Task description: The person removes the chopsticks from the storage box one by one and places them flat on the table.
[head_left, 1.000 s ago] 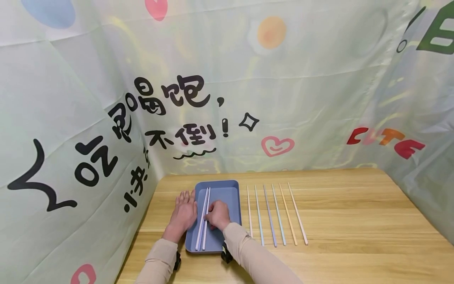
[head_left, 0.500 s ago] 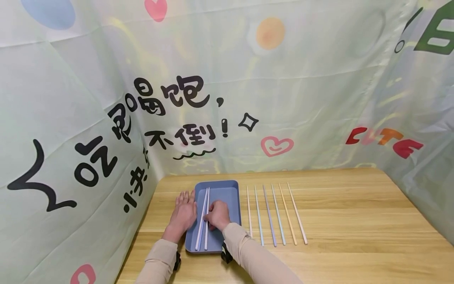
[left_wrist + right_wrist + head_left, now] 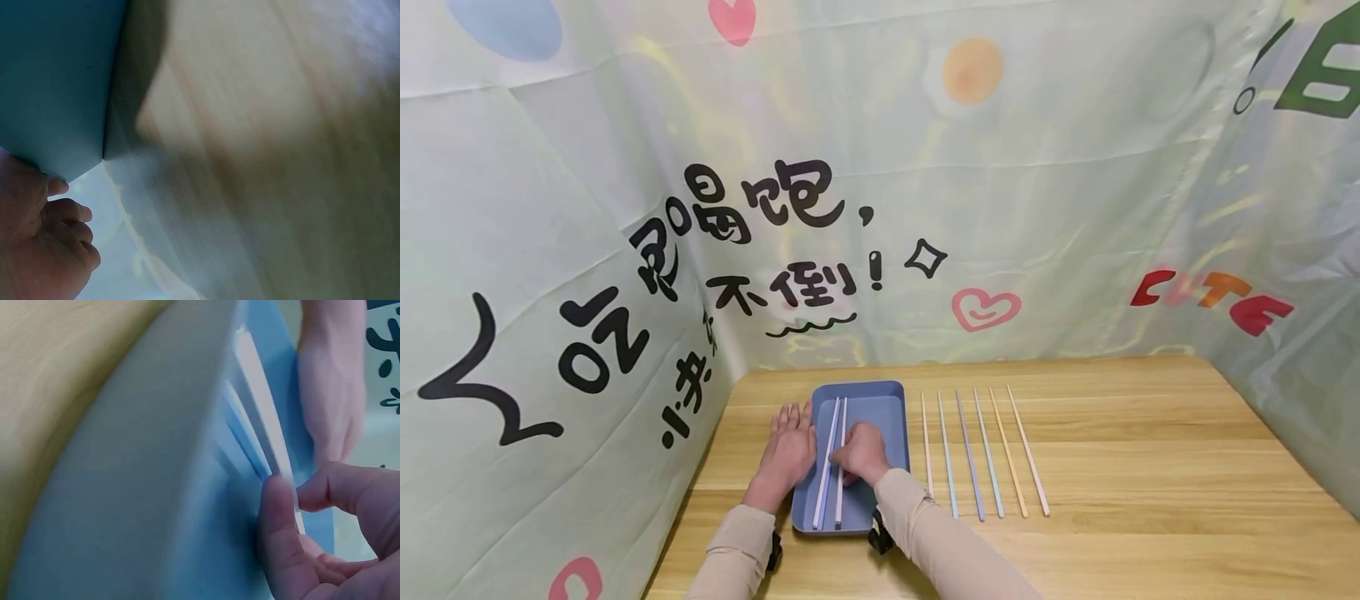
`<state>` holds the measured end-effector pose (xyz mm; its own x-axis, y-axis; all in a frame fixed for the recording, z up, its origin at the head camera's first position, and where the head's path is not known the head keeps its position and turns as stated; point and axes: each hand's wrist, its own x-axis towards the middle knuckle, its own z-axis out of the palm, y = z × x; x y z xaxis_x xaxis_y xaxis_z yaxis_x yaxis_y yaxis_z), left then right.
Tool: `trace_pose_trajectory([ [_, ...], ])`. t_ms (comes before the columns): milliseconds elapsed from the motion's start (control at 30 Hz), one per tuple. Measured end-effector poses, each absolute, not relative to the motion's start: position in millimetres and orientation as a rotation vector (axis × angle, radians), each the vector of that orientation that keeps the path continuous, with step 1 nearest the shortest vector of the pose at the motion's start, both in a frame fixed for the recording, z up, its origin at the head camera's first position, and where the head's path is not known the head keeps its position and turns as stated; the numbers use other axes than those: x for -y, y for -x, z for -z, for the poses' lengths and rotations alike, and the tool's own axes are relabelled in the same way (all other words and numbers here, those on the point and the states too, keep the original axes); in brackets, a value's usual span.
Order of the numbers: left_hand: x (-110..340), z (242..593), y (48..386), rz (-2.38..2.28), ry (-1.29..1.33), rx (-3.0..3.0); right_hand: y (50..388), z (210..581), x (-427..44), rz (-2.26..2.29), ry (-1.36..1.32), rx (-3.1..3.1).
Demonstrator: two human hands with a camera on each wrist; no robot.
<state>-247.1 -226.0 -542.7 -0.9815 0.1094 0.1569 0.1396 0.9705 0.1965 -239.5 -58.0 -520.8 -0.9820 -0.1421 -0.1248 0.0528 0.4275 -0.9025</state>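
Observation:
A blue-grey tray [image 3: 868, 408] lies on the wooden table with slender chopsticks inside. My right hand [image 3: 862, 454] pinches a pale chopstick [image 3: 839, 500] between thumb and fingers over the tray's middle. Just left of it, a whitish chopstick [image 3: 822, 492] and a bluish one lie close together in the tray. In the right wrist view, a pale chopstick [image 3: 265, 406] and a blue chopstick [image 3: 245, 425] run up to the fingertips of the right hand [image 3: 337, 537]. My left hand [image 3: 787, 450] rests along the tray's left rim, fingers extended. The left wrist view shows it beside the tray wall [image 3: 56, 81].
Several pastel chopsticks lie spaced in a row right of the tray, among them a blue-violet one [image 3: 970, 454], a yellow one [image 3: 1008, 454] and a pale pink one [image 3: 1028, 450]. Printed cloth [image 3: 1060, 208] hangs behind the wooden table [image 3: 1150, 467] and at both sides.
The pale chopstick in my right hand has shifted slightly right, widening the gap from the chopsticks on its left. My left hand has stayed at the tray's rim.

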Motion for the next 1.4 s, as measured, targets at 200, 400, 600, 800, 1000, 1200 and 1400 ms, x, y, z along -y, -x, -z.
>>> trace_pose_trajectory([
  [200,226.3,541.6,246.8,0.33,0.172,2.994,244.1,517.3,46.6,1.713,0.084,-2.343],
  [400,226.5,541.9,245.8,0.335,0.188,2.982,243.4,513.5,35.3,1.776,0.077,-2.199],
  [600,226.5,543.1,245.6,0.32,0.196,2.977,243.3,507.6,28.9,1.759,0.095,-2.175],
  [800,226.7,543.0,245.2,0.335,0.205,2.968,244.3,501.4,20.5,1.771,0.088,-2.141],
  [1000,226.6,542.9,245.3,0.34,0.206,2.969,246.7,498.3,9.4,1.78,0.084,-2.137],
  [1200,226.2,542.2,245.3,0.327,0.202,2.974,249.2,494.0,-5.9,1.807,0.044,-2.13],
  [1400,225.8,540.9,244.9,0.346,0.2,2.983,252.6,490.2,-25.9,1.83,0.015,-2.124],
])
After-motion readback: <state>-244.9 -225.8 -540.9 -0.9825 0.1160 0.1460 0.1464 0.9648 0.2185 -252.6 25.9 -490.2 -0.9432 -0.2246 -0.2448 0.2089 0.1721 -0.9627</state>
